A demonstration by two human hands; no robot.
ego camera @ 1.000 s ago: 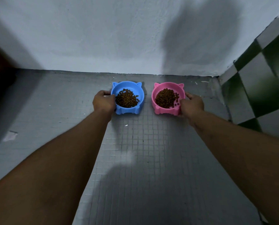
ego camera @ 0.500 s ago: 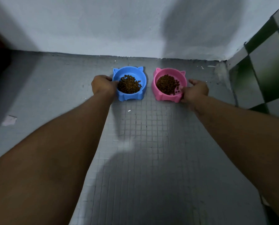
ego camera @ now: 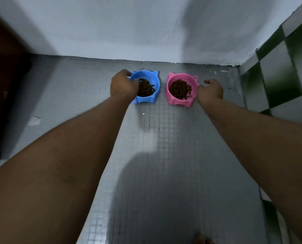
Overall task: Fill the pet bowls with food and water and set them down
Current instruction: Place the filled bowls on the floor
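Observation:
Two ear-shaped pet bowls stand side by side on the grey tiled floor near the wall, each holding brown kibble. My left hand (ego camera: 123, 85) grips the left rim of the blue bowl (ego camera: 151, 95), with the thumb over the rim and hiding that side. The pink bowl (ego camera: 174, 101) stands to its right. My right hand (ego camera: 211, 90) holds it at the right edge, thumb against the rim and fingers curled beside it. No water shows in either bowl.
A white wall (ego camera: 146, 32) rises just behind the bowls. A green and white checkered tiled wall (ego camera: 283, 73) closes the right side. A dark brown surface (ego camera: 4, 76) stands at the left. A small white scrap (ego camera: 34, 120) lies on the floor.
The bowls stay in the same spot by the wall. My left hand has shifted a little further over the blue bowl's rim, and my view has tilted slightly.

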